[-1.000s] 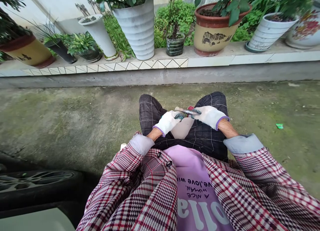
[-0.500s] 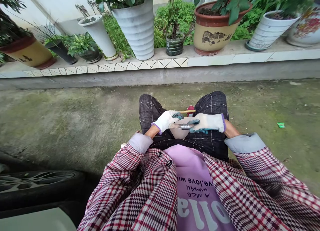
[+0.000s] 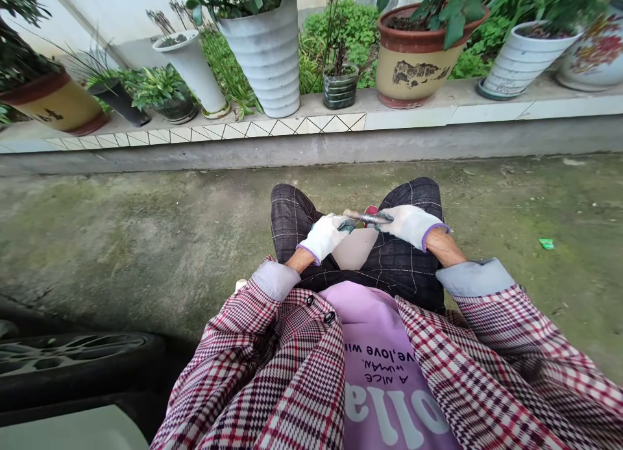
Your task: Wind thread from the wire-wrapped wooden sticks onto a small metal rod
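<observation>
My left hand [image 3: 327, 236], in a white work glove with dark grey-green fingertips, is closed in front of my lap. A thin yellowish stick [image 3: 361, 225] shows just beyond its fingers, mostly hidden. My right hand [image 3: 409, 224], gloved alike, grips a short tool with a silvery wrapped section [image 3: 370, 218] and a pale, blunt end pointing left. The tool lies across the stick, above the left fingertips; whether they touch I cannot tell. Below both hands, a smooth pale surface [image 3: 355, 250] shows between my thighs; what it belongs to is unclear.
Several potted plants, among them a tall white ribbed pot [image 3: 265, 54] and a tan pot with a red rim [image 3: 413, 63], line a low tiled ledge [image 3: 409, 117]. A wheel [image 3: 78, 356] stands at lower left. A green wrapper [image 3: 546, 243] lies on the concrete ground.
My right hand has moved the silvery tool forward, away from my body, from over the pale surface to the stick. The left hand has barely shifted, and less of the stick shows.
</observation>
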Tool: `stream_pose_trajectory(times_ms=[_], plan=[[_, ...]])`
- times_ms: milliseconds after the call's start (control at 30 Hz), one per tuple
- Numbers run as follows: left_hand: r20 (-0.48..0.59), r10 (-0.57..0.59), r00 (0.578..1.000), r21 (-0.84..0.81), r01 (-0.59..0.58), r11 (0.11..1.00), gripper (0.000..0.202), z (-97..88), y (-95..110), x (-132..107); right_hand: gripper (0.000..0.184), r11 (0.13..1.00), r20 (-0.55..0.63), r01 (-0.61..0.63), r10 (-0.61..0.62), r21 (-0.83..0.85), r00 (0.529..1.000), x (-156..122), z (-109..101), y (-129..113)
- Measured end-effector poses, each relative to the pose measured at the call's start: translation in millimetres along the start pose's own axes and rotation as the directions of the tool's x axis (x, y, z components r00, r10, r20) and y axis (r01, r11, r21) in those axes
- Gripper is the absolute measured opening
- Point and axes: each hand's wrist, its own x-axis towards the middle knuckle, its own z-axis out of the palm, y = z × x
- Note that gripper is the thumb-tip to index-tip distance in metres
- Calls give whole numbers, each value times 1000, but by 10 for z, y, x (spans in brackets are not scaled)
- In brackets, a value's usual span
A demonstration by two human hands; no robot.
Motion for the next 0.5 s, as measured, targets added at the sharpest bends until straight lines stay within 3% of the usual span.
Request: stream_pose_trajectory(times_ms=[100, 167, 233, 300, 367, 467, 500], plan=[[-4, -34, 999, -363, 31, 931, 28, 40, -26, 7, 35, 973, -63, 22, -8, 228, 998, -33, -34, -3], [3, -29, 1000, -554, 26, 832, 27, 79, -45, 9, 39, 881, -29, 13, 0, 473, 1000, -86, -64, -39], [21, -34, 999, -647, 40, 761, 26, 121, -73, 13, 43, 748, 56, -31, -8, 663, 998, -148, -106, -84], [56, -27, 998, -663, 58, 746, 24, 153, -109, 20, 47, 674, 136, -61, -59, 736, 989, -203, -143, -127], [82, -6, 997, -637, 57, 768, 23, 158, -144, 32, 51, 683, 221, -58, -154, 728, 963, -238, -147, -168], [83, 26, 996, -583, 27, 812, 24, 97, -167, 44, 45, 789, 336, 42, -309, 613, 890, -245, -53, -246], [79, 37, 996, -556, 13, 831, 25, 64, -163, 43, 40, 829, 335, 92, -321, 552, 886, -236, -1, -273]])
